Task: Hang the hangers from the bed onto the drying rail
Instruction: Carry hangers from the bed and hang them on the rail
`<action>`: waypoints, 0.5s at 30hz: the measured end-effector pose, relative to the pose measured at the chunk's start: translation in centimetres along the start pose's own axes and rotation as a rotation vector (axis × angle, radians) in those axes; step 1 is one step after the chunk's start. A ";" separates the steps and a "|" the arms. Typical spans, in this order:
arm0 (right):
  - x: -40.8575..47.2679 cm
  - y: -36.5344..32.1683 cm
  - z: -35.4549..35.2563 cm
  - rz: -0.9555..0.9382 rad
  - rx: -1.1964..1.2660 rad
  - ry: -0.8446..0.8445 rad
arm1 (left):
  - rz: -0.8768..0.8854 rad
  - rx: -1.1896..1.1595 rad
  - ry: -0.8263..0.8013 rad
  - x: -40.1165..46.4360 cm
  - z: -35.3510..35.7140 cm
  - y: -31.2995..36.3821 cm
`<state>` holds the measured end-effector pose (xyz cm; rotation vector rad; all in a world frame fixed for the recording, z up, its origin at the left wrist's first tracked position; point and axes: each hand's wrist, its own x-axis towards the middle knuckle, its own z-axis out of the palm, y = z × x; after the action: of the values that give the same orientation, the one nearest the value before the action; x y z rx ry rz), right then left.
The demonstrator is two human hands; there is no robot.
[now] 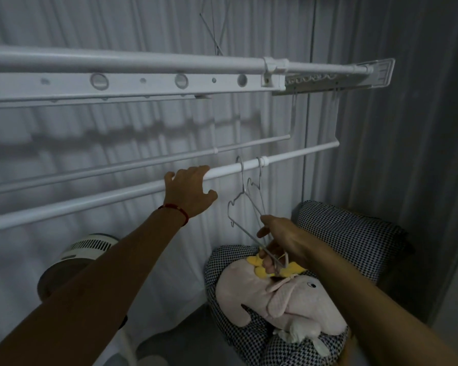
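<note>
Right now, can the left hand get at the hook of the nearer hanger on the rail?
Probably yes. The left hand rests on the same rail, just beside that hanger, with bare rail between. The right hand grips lower down.

Smooth white-coated metal drying rail (117, 199), thin bare-wire metal hangers (242, 199), soft matt pink plush toy (283, 299) on woven houndstooth cloth pillows (354, 233), before pleated matt curtain (117, 143)
</note>
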<state>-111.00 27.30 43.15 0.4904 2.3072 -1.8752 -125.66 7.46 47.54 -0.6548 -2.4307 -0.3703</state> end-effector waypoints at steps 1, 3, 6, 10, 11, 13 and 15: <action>0.2 0.1 0.1 -0.001 -0.008 0.001 | -0.001 -0.002 0.006 -0.1 0.1 0.0; 0.6 0.3 0.2 0.000 -0.025 0.001 | 0.001 -0.007 0.018 -0.1 0.2 -0.1; 1.0 0.6 0.1 0.002 -0.039 -0.005 | 0.003 -0.007 0.025 0.0 0.5 -0.3; 1.2 0.7 -0.1 0.026 -0.078 0.006 | 0.006 -0.024 0.020 0.1 0.6 -0.4; 1.3 0.8 0.0 0.033 -0.094 0.010 | 0.006 -0.029 0.018 0.1 0.6 -0.4; 1.5 1.0 -0.1 0.040 -0.114 0.015 | 0.007 -0.037 0.019 0.1 0.6 -0.3; 1.5 1.1 0.1 0.037 -0.125 0.017 | 0.003 -0.035 0.020 0.1 0.5 -0.2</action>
<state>-112.05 27.67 41.62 0.5305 2.3906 -1.7038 -126.13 7.52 47.18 -0.6660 -2.4087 -0.4171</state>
